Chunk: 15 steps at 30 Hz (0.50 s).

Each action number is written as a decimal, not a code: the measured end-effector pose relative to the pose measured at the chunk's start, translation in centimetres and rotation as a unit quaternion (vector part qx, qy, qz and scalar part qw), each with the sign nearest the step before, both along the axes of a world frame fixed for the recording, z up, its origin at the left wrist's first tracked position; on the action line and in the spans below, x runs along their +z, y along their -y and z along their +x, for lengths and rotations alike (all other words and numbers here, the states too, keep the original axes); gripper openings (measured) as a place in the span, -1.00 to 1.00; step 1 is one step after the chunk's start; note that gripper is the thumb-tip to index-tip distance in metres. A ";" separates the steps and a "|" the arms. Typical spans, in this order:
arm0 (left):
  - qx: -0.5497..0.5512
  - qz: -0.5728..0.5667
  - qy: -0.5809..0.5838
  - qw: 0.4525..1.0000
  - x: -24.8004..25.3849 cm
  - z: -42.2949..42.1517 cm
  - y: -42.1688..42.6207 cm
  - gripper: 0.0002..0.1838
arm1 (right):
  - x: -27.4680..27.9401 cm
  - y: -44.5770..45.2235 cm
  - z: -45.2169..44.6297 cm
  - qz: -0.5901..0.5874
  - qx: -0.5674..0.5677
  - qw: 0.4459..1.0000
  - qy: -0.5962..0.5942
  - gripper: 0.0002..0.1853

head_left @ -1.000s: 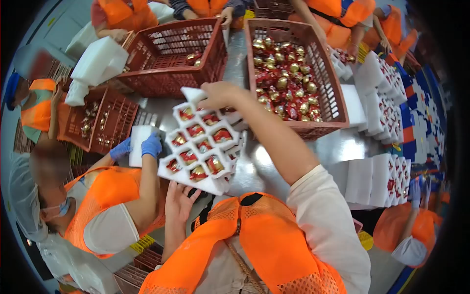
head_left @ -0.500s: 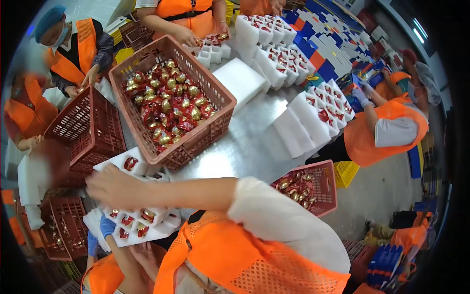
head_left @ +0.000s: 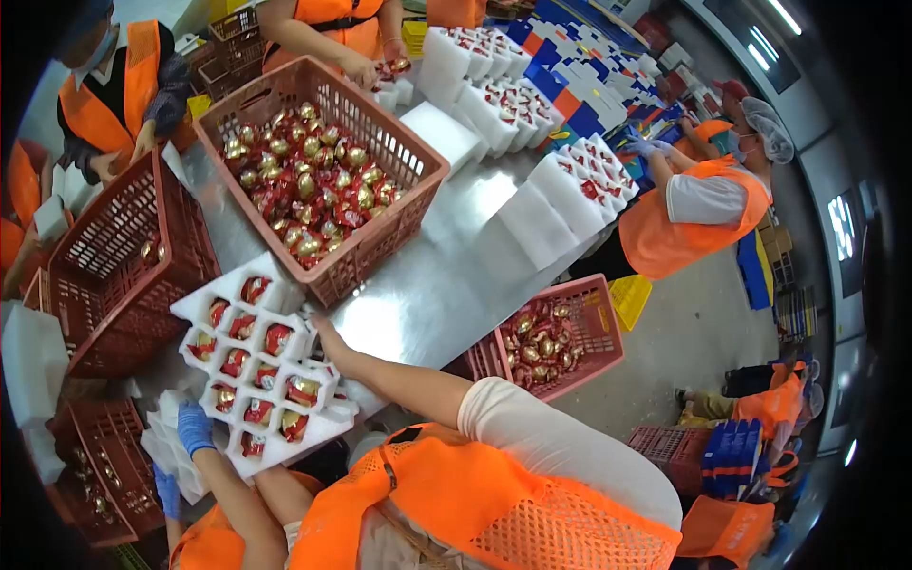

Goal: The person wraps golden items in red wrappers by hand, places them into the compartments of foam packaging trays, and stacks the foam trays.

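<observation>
A white foam tray [head_left: 249, 371] with several red-and-gold wrapped pieces in its pockets is tilted towards me at the lower left, with more foam showing beneath its right side. My right hand [head_left: 326, 334] grips its right edge, the fingertips partly hidden behind the foam. Of my left arm only the forearm shows at the tray's lower edge; the hand is hidden under it. Beside the tray, a co-worker's blue-gloved hand [head_left: 196, 428] touches another white foam piece [head_left: 166, 442]. Above is a red-brown crate [head_left: 332, 271] full of wrapped pieces.
A second crate [head_left: 128, 285] stands left on the metal table [head_left: 418, 318]. Filled foam trays [head_left: 579, 195] are stacked at the right and back. A pink-red crate [head_left: 600, 342] of wrapped pieces sits below the table edge. Co-workers stand at left, back and right.
The view has swung to the right. My right hand has passed over the tray from its far edge to its right edge. The tray's wrapped pieces now show more fully.
</observation>
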State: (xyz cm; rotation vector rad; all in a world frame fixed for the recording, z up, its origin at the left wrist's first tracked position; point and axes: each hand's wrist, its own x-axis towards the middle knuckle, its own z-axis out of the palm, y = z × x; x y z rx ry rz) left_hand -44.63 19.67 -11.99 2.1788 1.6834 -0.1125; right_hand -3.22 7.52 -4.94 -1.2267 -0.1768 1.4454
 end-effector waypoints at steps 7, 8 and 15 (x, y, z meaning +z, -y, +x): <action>0.249 0.077 -0.236 0.936 -2.8 0.0 5.2 -0.30 | -2.4 4.4 0.7 0.033 0.107 0.994 0.016 -0.50; 0.215 0.068 -0.291 0.930 -1.6 0.4 5.6 -0.24 | -3.1 5.7 1.2 0.017 0.140 0.987 0.074 -0.53; -0.165 0.033 -0.711 0.683 4.9 1.1 7.4 0.18 | -1.2 14.2 4.5 0.041 0.138 0.989 0.034 -0.53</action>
